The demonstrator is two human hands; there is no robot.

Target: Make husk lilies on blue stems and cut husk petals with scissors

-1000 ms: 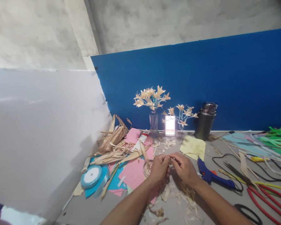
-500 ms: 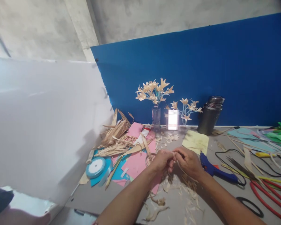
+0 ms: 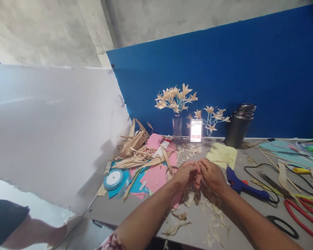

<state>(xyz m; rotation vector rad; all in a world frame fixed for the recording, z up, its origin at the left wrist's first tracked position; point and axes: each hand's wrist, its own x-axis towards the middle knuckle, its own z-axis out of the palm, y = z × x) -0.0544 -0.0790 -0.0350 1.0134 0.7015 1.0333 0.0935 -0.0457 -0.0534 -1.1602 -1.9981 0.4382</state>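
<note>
My left hand [image 3: 187,174] and my right hand [image 3: 210,175] meet over the front middle of the table, fingertips pressed together. Both are closed in a pinch, and whatever they hold is hidden by the fingers. Below them lie dry husk scraps [image 3: 190,200] and thin shavings. Left of my left hand are pink paper sheets [image 3: 156,177] under dried corn husks [image 3: 133,147]. Nearest to my right hand is a blue glue gun [image 3: 246,187], with a yellow paper square [image 3: 221,155] behind it.
Husk flowers [image 3: 176,97] stand in a glass vase [image 3: 177,127] at the back, beside smaller flowers [image 3: 211,113] and a dark thermos [image 3: 240,125]. A blue ribbon roll [image 3: 113,179] lies left; red-handled scissors [image 3: 299,215] and cords lie right. Another person's arm [image 3: 33,231] shows at lower left.
The view has shifted slightly, so the table things appear further right. My hands stay together with their fingers slightly rearranged. The other person's arm shows more at lower left.
</note>
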